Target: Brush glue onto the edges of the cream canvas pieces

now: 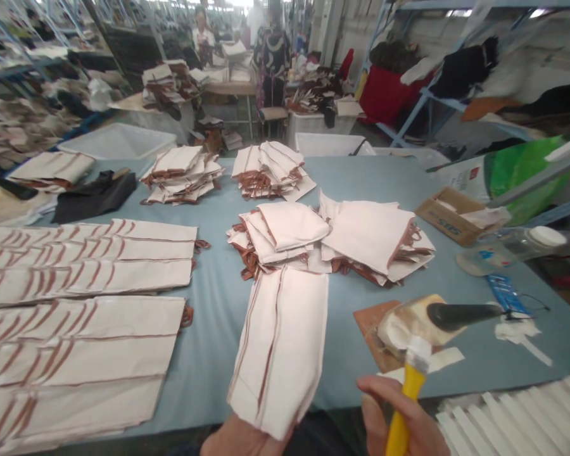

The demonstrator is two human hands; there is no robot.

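Note:
My left hand (247,438), at the bottom middle, holds the near end of an off-white fabric piece (297,335) with brown-edged seams; the cloth hides its fingertips. The far end of this piece meets a pile of similar pieces (287,228). To the right, my right hand (406,415) is wrapped around the yellow handle of a flat brush (411,380). The pale bristles touch or overlap in view a cream-coloured, smeared container (399,326), which rests on a brown board (368,320). Across the container lies a black-handled tool (460,315).
Overlapping rows of fabric pieces (99,354) cover the table's left side. More piles (266,168) stand at the back. On the right are a cardboard box (451,218), a clear plastic bottle (508,250) and white strips (522,411). Beyond the table, a person (272,63) is present.

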